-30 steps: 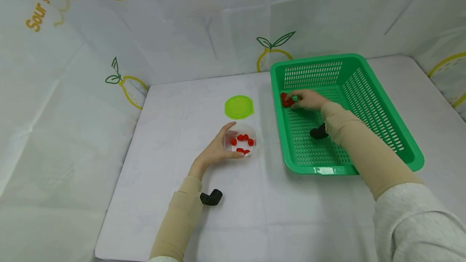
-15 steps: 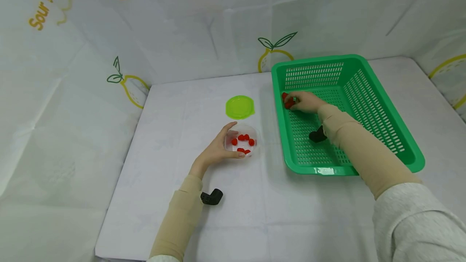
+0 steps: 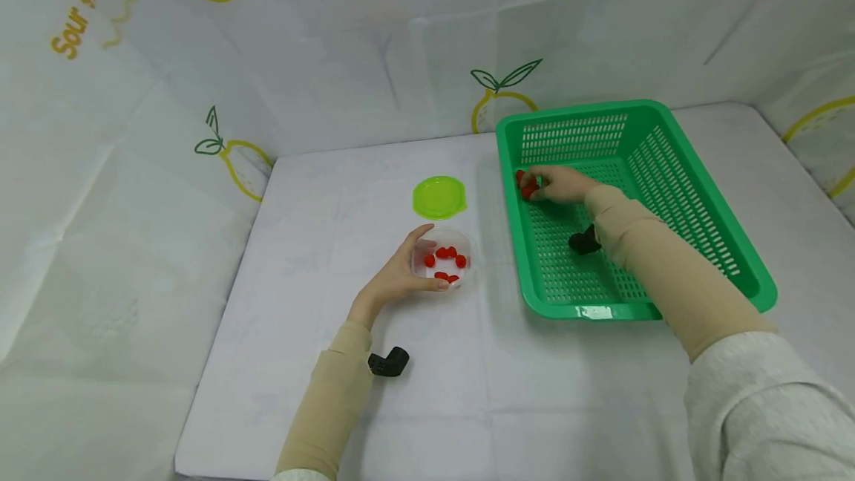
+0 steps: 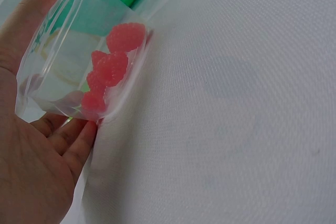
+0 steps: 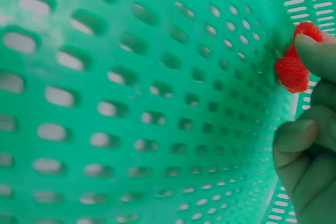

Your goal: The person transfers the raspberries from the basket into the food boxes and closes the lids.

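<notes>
My left hand [image 3: 394, 277] grips a clear plastic tub [image 4: 63, 66], thumb on the near side and fingers curved round the far side. Several red raspberries [image 4: 111, 69] lie on the tub's floor, which stands on the white cloth. Inside the green basket [image 3: 594, 312], at its left wall, my right hand [image 3: 568, 184] has a raspberry [image 5: 308, 30] pinched at the tip of the thumb. Another raspberry [image 5: 292, 74] shows just beside that thumb, against the basket. Part of the pinched raspberry is hidden by the thumb.
A bright green lid [image 3: 439, 197] lies flat behind the tub. The basket's slotted walls rise round my right hand, and its left rim stands between the two hands. Black wrist cameras [image 3: 389, 362] stick out from both forearms. White cloth hangs behind the table.
My right fingers have drawn together on the raspberries at the basket's left wall, covering the gap seen earlier between them. My left hand and the tub stay in place.
</notes>
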The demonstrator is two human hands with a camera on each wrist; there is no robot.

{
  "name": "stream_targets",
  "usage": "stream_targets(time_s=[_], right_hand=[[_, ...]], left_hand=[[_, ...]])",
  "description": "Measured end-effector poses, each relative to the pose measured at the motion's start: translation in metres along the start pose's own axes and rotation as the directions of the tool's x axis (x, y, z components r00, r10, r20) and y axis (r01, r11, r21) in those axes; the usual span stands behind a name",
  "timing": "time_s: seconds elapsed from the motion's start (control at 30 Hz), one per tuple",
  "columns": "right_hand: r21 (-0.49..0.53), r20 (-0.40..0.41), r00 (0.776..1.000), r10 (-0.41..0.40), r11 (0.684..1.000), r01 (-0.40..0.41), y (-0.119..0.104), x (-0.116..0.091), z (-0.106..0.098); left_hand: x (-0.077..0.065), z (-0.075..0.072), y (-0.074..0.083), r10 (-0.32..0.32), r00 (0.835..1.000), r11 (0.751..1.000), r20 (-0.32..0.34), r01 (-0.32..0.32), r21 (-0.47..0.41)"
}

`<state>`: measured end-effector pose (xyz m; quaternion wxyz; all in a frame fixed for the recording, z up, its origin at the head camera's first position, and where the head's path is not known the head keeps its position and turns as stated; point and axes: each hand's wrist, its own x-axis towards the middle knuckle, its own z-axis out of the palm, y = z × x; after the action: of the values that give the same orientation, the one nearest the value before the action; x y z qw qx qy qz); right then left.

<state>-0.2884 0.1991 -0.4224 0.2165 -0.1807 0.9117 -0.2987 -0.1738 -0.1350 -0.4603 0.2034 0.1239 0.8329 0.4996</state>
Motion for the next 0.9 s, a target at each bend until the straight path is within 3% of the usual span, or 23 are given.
stream_targets(time_s=[0.33,0.73,0.9], right_hand=[[0.039,0.027,1.0,-0.016,0.999,0.015,-0.009,-0.013,-0.012],[0.174,-0.034,0.998,-0.056,0.983,0.061,-0.036,-0.035,-0.024],[0.186,-0.058,0.994,-0.09,0.977,0.099,-0.053,-0.043,-0.024]], left_hand=[[0.0,0.0,0.001,-0.004,1.0,1.0,0.002,0.004,-0.007],[-0.002,-0.001,-0.001,0.0,1.0,1.0,-0.005,0.0,0.013],[-0.001,0.0,-0.002,0.001,1.0,1.0,-0.012,-0.001,0.013]])
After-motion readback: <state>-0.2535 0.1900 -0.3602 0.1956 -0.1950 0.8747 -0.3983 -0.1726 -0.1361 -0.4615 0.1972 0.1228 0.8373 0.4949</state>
